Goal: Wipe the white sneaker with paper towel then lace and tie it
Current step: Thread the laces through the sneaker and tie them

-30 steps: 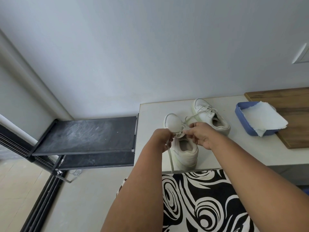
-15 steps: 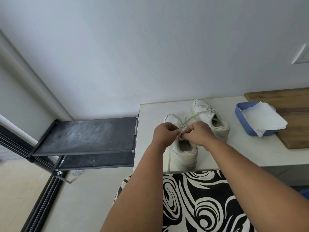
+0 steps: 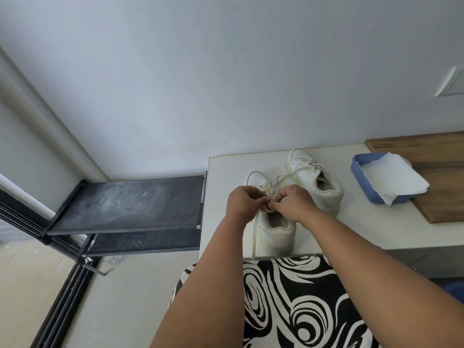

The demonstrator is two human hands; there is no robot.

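**Both hands pinch the lace over the near sneaker**

At left centre, a black shelf (image 3: 130,204) adjoins the pale tabletop (image 3: 376,229). Mid-frame, the left hand (image 3: 244,203) and right hand (image 3: 293,204) each pinch the lace (image 3: 255,234) above the near white sneaker (image 3: 276,233). A second sneaker (image 3: 316,182) stands just behind. At right, paper towel (image 3: 394,178) lies in a blue tray (image 3: 361,177).
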